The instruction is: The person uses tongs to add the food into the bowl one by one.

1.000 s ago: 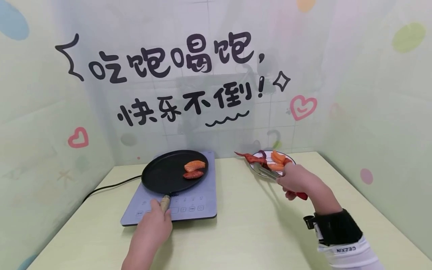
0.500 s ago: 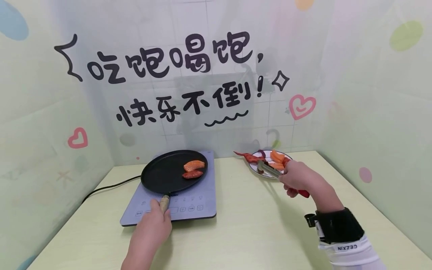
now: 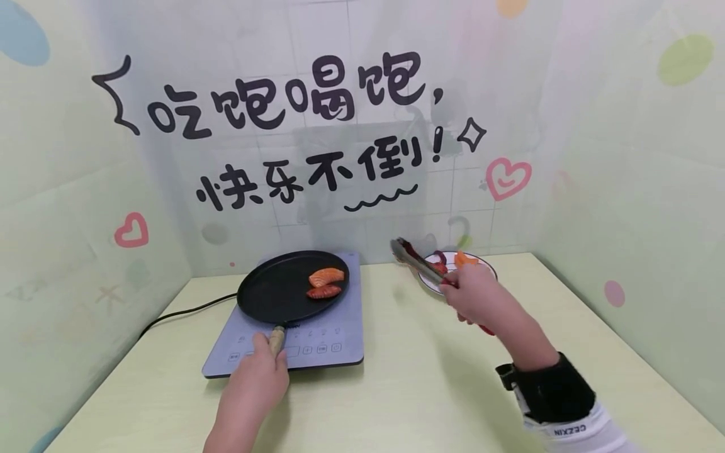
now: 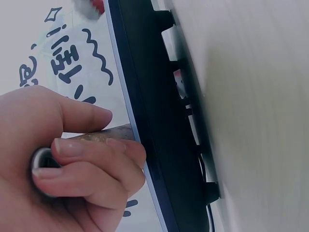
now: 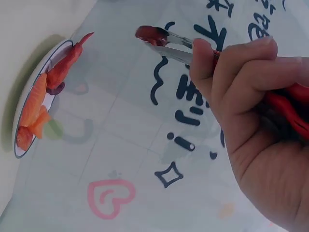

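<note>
My left hand point(image 3: 257, 384) grips the wooden handle point(image 3: 277, 341) of a black frying pan point(image 3: 277, 289). Inside the pan, at its right, lie an orange salmon-like slice point(image 3: 326, 277) and a red piece point(image 3: 323, 292). With my right hand point(image 3: 481, 299) I hold red-handled metal tongs point(image 3: 420, 261), raised in front of the wall. In the right wrist view, a glossy dark red food piece point(image 5: 152, 35) is pinched at the tongs' tips. A blue-rimmed white plate point(image 3: 428, 287) is partly hidden behind the right hand; it bears a long red piece point(image 5: 65, 67) and orange slices point(image 5: 34, 99).
The pan sits on a flat induction cooker point(image 3: 352, 340), whose black cord point(image 3: 192, 311) runs left over the pale table point(image 3: 385, 402). Behind stands a printed wall sheet point(image 3: 374, 226) with lettering, and side sheets enclose the table left and right.
My right hand has lifted the tongs from the plate and moved left and up, carrying the dark red piece. The left hand and pan have stayed put.
</note>
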Demonstrator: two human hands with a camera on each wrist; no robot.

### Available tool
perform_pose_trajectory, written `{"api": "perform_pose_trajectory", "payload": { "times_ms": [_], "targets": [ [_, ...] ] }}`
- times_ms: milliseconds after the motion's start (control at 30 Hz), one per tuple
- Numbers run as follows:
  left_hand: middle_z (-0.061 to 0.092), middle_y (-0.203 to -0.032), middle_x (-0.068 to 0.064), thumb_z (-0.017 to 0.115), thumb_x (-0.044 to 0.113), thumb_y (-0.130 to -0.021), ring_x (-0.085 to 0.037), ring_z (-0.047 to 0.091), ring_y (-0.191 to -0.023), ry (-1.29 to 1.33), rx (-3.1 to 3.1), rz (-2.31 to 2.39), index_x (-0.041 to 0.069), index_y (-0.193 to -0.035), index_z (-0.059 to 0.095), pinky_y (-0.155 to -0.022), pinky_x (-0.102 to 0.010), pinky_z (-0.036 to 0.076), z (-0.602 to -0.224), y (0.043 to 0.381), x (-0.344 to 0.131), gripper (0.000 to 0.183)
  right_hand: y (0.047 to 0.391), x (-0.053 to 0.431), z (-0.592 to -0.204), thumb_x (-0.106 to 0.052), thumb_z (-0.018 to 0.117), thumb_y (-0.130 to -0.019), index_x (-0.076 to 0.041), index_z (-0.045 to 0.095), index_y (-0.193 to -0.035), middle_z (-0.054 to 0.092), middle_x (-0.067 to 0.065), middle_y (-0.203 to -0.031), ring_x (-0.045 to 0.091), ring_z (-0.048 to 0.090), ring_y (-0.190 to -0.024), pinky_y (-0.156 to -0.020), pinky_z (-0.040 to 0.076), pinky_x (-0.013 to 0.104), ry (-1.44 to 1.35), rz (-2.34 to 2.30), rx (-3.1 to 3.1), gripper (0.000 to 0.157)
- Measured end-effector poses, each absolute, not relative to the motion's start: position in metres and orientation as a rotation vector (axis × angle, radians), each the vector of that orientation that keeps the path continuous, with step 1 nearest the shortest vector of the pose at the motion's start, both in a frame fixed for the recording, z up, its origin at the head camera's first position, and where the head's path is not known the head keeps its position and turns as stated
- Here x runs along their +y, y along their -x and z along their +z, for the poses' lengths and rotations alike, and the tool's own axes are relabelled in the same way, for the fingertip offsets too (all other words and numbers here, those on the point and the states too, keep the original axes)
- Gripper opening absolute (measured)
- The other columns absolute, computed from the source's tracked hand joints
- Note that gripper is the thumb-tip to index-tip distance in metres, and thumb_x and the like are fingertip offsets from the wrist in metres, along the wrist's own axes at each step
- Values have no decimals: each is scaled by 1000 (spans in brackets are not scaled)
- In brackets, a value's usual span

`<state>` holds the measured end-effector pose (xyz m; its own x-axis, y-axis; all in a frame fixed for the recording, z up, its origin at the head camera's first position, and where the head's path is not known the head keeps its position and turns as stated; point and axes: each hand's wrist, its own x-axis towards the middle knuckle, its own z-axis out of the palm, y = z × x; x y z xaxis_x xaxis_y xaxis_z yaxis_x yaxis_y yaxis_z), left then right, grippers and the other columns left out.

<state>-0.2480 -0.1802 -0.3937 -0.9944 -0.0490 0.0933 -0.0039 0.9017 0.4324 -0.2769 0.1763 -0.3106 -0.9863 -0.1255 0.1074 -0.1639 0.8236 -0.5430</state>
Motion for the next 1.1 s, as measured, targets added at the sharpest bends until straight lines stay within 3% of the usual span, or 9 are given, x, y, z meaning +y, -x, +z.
{"api": "perform_pose_trajectory", "payload": {
  "times_ms": [167,367,600,1100],
  "targets": [
    [56,-79,-25,45,23,-99,-26,49,-58,-57,-2968,-671,-7,-118,33,-49,-39,40,-394,248,-181,37,270,137,-321,-18,65,-92,-12,72,-94,54,-2,-59,10,46,-45,-43,38,23,-454,829,-2771,9],
    [56,-80,-26,45,23,-99,-26,49,-58,-54,-2964,-677,-7,-118,33,-50,-40,41,-393,248,-181,38,265,96,-341,-19,67,-91,-11,71,-117,64,-7,-72,2,40,-44,-41,35,18,-703,683,-2606,28],
    [56,-81,-26,45,24,-100,-26,49,-58,-60,-2992,-691,-8,-123,31,-48,-38,40,-392,247,-181,42,269,65,-361,-22,68,-91,-10,71,-116,72,-2,-86,3,47,-52,-43,36,17,-788,562,-2571,28],
    [58,-82,-27,45,24,-100,-26,50,-57,-58,-2998,-672,-8,-123,31,-48,-40,41,-390,246,-180,42,269,38,-366,-24,67,-91,-15,71,-116,64,-7,-74,8,48,-54,-46,38,20,-745,482,-2696,27]
  ]
}}
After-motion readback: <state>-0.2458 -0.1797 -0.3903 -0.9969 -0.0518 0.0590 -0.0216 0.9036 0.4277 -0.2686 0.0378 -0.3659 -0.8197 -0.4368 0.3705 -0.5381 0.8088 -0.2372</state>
